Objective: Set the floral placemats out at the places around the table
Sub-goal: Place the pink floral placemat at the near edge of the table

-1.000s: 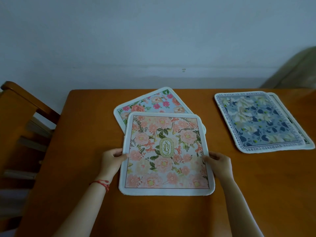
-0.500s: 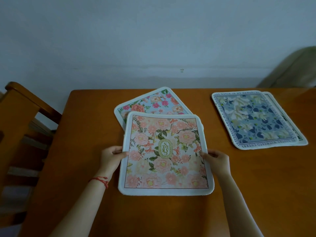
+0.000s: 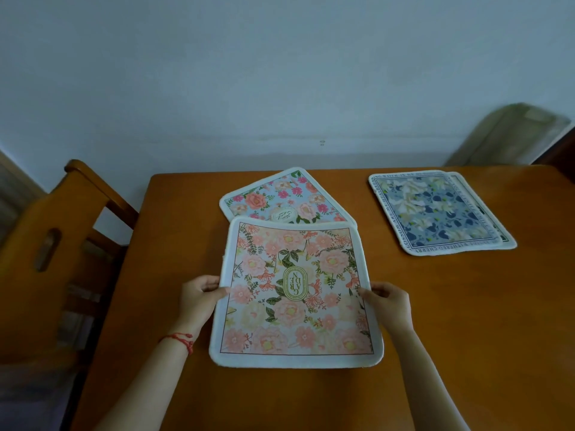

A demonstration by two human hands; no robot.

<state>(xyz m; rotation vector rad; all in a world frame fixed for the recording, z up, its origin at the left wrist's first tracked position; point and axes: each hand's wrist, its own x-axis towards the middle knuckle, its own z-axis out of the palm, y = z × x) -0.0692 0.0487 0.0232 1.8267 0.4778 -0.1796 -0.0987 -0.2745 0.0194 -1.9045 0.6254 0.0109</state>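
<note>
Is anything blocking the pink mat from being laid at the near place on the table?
Nothing visible does. The left hand and right hand grip the pink placemat by its side edges. Its far edge overlaps the blue-pink placemat, but the table nearer the person shows bare wood. The navy placemats lie apart, far right.

Orange-brown wooden table (image 3: pixel 466 321) pushed against plain pale wall (image 3: pixel 280 73). 1 wooden chair (image 3: pixel 62 231) left of table. Greenish blurred object (image 3: pixel 510 135) behind table's far right corner. Dim, flat light.
</note>
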